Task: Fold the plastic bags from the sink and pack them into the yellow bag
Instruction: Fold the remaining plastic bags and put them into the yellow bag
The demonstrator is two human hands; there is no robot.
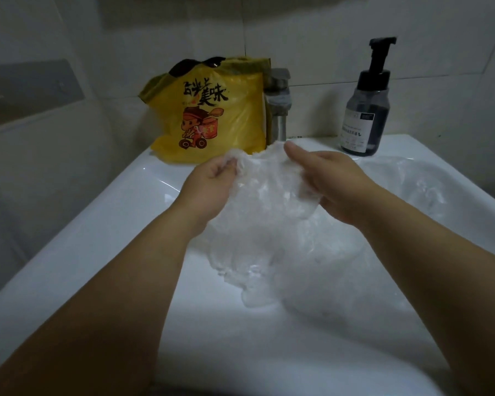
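Holds a thin, crinkled, see-through plastic bag [257, 212] stretched above the glossy white sink [97, 230], lower end drooping into the basin. Pinches the bag's top left edge in the left hand [212, 184], fingers curled. Grips the top right edge in the right hand [335, 181].

More filmy clear plastic [412, 190] heaped at the basin's right side, smooth white slope showing at left and near. On the back rim: a stuffed yellow bag [212, 115] with a cartoon print, just beside a metal tap [277, 101]. Farther right, a dark pump bottle [366, 110], upright.
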